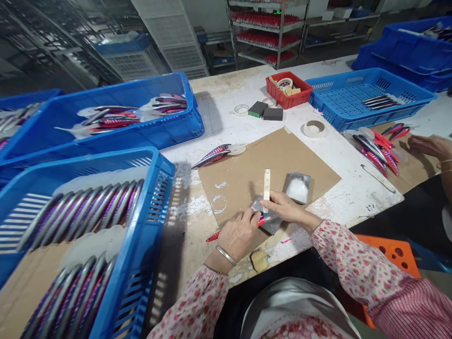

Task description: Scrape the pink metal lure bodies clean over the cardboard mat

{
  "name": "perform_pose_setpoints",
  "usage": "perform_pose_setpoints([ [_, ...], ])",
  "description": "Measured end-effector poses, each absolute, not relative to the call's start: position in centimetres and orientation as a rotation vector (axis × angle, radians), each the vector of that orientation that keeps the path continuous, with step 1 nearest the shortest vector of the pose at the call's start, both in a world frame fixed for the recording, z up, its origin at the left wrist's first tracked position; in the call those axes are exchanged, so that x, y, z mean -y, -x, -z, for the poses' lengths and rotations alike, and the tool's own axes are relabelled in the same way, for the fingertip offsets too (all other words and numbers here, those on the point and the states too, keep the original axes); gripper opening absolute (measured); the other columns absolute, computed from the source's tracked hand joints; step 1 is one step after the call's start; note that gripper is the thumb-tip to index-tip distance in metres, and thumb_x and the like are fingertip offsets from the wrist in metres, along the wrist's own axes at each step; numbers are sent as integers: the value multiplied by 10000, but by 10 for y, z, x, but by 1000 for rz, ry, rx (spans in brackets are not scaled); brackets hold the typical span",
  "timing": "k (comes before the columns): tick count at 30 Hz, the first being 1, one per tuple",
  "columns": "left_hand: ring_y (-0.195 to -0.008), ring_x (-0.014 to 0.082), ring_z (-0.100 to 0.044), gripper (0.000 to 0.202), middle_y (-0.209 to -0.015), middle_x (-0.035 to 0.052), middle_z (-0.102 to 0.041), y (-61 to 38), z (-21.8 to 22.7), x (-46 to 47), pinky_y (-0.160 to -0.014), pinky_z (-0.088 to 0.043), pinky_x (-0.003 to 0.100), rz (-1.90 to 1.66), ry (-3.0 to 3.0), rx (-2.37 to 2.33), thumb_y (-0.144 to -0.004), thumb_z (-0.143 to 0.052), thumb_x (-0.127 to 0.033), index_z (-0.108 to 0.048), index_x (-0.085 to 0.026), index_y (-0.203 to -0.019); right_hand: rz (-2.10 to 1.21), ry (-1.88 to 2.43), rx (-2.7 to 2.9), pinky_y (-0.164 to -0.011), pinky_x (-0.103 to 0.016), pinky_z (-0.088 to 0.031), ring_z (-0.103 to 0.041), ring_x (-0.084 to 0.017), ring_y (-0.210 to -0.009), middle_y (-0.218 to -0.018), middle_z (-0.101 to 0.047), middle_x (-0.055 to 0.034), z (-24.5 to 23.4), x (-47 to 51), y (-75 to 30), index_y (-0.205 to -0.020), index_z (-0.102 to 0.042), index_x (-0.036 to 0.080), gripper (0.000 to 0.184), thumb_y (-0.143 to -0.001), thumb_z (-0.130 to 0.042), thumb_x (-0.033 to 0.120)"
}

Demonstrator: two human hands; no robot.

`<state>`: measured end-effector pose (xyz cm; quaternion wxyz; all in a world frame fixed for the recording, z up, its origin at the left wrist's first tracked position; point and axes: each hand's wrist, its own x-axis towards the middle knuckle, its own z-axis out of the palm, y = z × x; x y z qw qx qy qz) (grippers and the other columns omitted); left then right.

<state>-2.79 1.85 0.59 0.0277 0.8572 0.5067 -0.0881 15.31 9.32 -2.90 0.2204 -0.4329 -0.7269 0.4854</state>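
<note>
My left hand [239,231] is closed on a slim red fish-shaped lure [213,236], pressing it on a grey sheet [272,225] laid on the brown cardboard mat [247,174]. My right hand [285,207] grips a pale wooden-handled tool [267,182], held upright with its tip at the lure. A small metal tray of white powder [298,187] sits just right of the tool. Two finished striped lures [211,156] lie at the mat's far left corner.
Blue crates of lures stand at left [141,226] and behind it [158,127]. At the back right are another blue crate [353,101], a red bin [287,92], tape rolls [314,128] and dark blocks [264,111]. Another person's hand [429,146] rests by lures [377,148].
</note>
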Motion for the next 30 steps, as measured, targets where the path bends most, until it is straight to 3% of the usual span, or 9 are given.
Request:
perform_pose_setpoints([
  [10, -922, 219, -610, 321, -1097, 94, -595, 28, -4, -19, -684, -516, 304, 316, -2612, -1544, -958, -360, -156, -529, -183, -1229, -1182, 1339, 2116, -612, -252, -304, -470, -138, -677, -743, -538, 7, 24, -92, -149, -848, -541, 177, 233, -937, -492, 387],
  [17, -913, 213, -624, 334, -1086, 93, -602, 29, 0, -19, -670, -514, 293, 294, -2635, -1569, -957, -332, -141, -533, -191, -1219, -1026, 1370, 2060, -594, -254, -289, -448, -135, -609, -670, -514, 16, 31, -85, -145, -818, -538, 196, 299, -920, -484, 472],
  [23, -892, 193, -628, 360, -1095, 75, -609, 30, 1, -18, -711, -519, 297, 266, -2662, -1602, -942, -351, -117, -521, -214, -1244, -1116, 1268, 1538, -603, -269, -405, -519, -155, -655, -718, -571, -10, 32, -84, -166, -827, -509, 193, 414, -900, -428, 593],
  [30, -822, 228, -636, 316, -1044, 87, -629, 32, 0, -20, -577, -487, 289, 189, -2609, -1708, -926, -414, -173, -580, -262, -1179, -823, 1851, 1847, -603, -273, -367, -530, -168, -645, -660, -551, -15, 26, -86, -274, -714, -526, 187, 307, -893, -445, 422],
])
